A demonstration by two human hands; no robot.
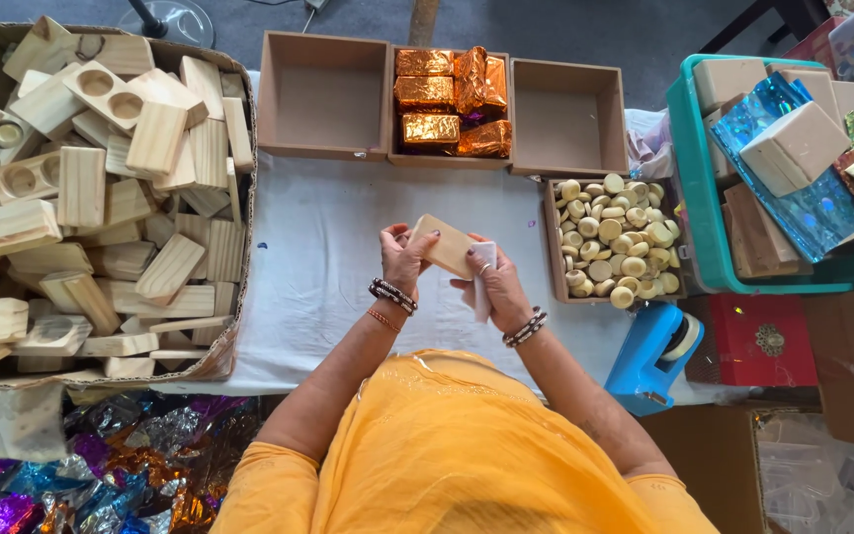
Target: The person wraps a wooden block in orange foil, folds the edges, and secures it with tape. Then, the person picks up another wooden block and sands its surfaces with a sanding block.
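Over our orange sleeves, we are gripping a wooden block (444,244) with left hand (403,259) and right hand (499,287), both closed, above bare white tablecloth (318,267)

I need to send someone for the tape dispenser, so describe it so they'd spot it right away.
Start at the white table and go to its near edge, on the person's right. Just below the box of pale round discs sits the tape dispenser. It is the only bright blue plastic thing there, beside a red box.
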